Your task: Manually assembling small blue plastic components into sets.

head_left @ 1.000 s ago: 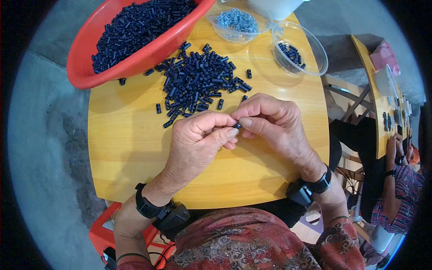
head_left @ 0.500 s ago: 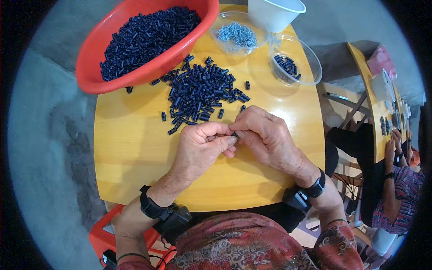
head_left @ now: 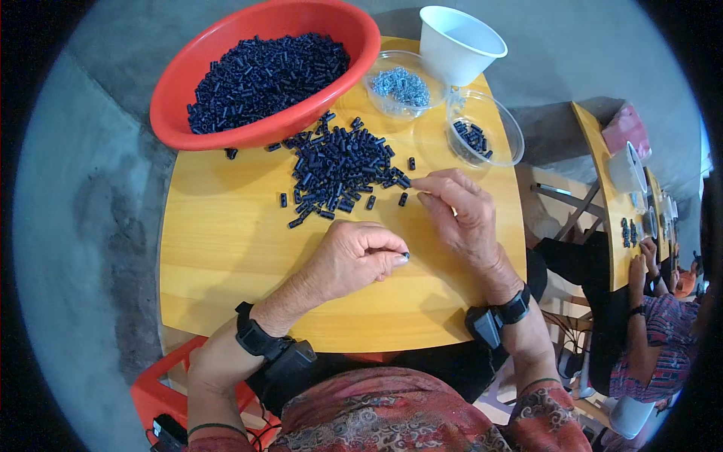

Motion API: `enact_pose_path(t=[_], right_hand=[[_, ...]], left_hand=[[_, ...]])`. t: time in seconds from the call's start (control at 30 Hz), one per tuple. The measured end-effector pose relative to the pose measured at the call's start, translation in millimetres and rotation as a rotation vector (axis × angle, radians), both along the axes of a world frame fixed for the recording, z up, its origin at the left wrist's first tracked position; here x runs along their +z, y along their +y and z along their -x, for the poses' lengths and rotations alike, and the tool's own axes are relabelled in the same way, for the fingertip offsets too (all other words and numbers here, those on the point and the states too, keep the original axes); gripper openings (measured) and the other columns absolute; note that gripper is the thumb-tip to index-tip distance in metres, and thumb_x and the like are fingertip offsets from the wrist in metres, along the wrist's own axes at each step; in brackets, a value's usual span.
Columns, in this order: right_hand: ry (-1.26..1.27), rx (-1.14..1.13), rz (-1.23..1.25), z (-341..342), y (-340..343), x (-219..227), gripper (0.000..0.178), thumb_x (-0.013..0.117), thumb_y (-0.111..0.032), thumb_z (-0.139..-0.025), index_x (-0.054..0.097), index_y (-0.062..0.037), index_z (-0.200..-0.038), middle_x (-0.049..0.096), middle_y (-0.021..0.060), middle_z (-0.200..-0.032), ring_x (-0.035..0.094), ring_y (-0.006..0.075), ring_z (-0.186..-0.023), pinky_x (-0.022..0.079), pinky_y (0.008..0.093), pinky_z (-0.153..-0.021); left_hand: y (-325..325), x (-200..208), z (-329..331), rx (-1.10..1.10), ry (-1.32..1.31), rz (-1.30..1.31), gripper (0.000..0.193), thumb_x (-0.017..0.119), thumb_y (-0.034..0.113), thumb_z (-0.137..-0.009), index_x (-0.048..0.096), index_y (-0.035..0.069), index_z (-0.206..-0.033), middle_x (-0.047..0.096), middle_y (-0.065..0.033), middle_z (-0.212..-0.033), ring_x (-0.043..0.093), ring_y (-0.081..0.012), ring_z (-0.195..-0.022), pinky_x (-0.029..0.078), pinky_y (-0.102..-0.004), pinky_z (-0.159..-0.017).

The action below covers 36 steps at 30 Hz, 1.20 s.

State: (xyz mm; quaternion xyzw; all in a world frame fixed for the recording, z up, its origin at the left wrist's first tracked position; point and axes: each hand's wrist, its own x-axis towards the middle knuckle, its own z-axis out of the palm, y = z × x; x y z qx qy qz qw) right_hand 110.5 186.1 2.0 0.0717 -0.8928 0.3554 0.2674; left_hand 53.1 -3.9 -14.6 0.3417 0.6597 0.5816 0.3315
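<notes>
My left hand [head_left: 361, 258] is closed over the front part of the yellow table, pinching a small dark plastic tube [head_left: 407, 256] between thumb and fingertips; only the tube's end shows. To its right, my right hand [head_left: 461, 215] hovers at the right edge of a heap of short dark tubes [head_left: 339, 169]. Its forefinger and thumb tips are a little apart, and nothing shows between them. One loose tube [head_left: 403, 199] lies just left of that thumb, another [head_left: 412, 163] beyond the forefinger.
A red basin [head_left: 169, 113] full of dark tubes leans over the heap at the far left. Behind stand a clear bowl of small shiny metal parts [head_left: 399, 87], a white tub [head_left: 463, 47] and a clear bowl with several tubes [head_left: 471, 139]. At right, another person's arm [head_left: 637, 294] rests at a second table.
My hands have parted. The right one moved right, away from the left hand, which keeps the small tube. The view has shifted slightly, so the basin and bowls show more fully.
</notes>
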Motion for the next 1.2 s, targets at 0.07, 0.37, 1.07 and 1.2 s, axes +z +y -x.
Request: enact_pose_path(t=[0.07, 0.37, 1.07, 1.2], right_hand=[[-0.012, -0.065, -0.016, 1.7, 3.8, -0.9, 0.021, 0.064, 0.004, -0.074, 0.065, -0.0016, -0.094, 0.063, 0.0130, -0.085, 0.064, 0.0276, -0.079, 0.051, 0.0325, -0.066], [-0.065, -0.024, -0.183, 6.5, 5.2, 6.7, 0.030, 0.066, 0.002, -0.069, 0.064, -0.0022, -0.099, 0.063, 0.0133, -0.096, 0.058, 0.0312, -0.092, 0.049, 0.0373, -0.078], [-0.148, 0.307, -0.406, 66.1, -50.3, 5.4, 0.021, 0.063, -0.005, -0.061, 0.067, -0.0067, -0.082, 0.058, 0.0074, -0.079, 0.054, 0.0265, -0.076, 0.047, 0.0351, -0.069], [-0.137, 0.266, -0.355, 60.1, -36.8, 6.1, 0.025, 0.063, -0.002, -0.060, 0.067, -0.0064, -0.084, 0.059, 0.0080, -0.079, 0.055, 0.0268, -0.076, 0.048, 0.0358, -0.068]], left_hand=[[1.0, 0.0, 1.0, -0.037, 0.052, -0.010, 0.006, 0.066, 0.004, -0.081, 0.066, -0.002, -0.084, 0.061, -0.0035, -0.069, 0.058, -0.0084, -0.056, 0.048, -0.0222, -0.051], [5.4, -2.7, 3.4, -0.102, 0.284, -0.115, 0.008, 0.068, 0.005, -0.077, 0.067, 0.001, -0.084, 0.062, -0.0072, -0.071, 0.060, -0.0158, -0.062, 0.047, -0.0272, -0.056], [-3.6, -10.2, 3.2, -0.191, 0.374, -0.111, 0.010, 0.068, 0.014, -0.073, 0.066, 0.005, -0.076, 0.064, -0.0102, -0.072, 0.063, -0.0293, -0.068, 0.048, -0.0382, -0.060], [-3.9, -7.4, 2.7, -0.180, 0.402, -0.074, 0.010, 0.067, 0.015, -0.074, 0.066, 0.006, -0.076, 0.063, -0.0090, -0.073, 0.062, -0.0292, -0.068, 0.048, -0.0385, -0.060]])
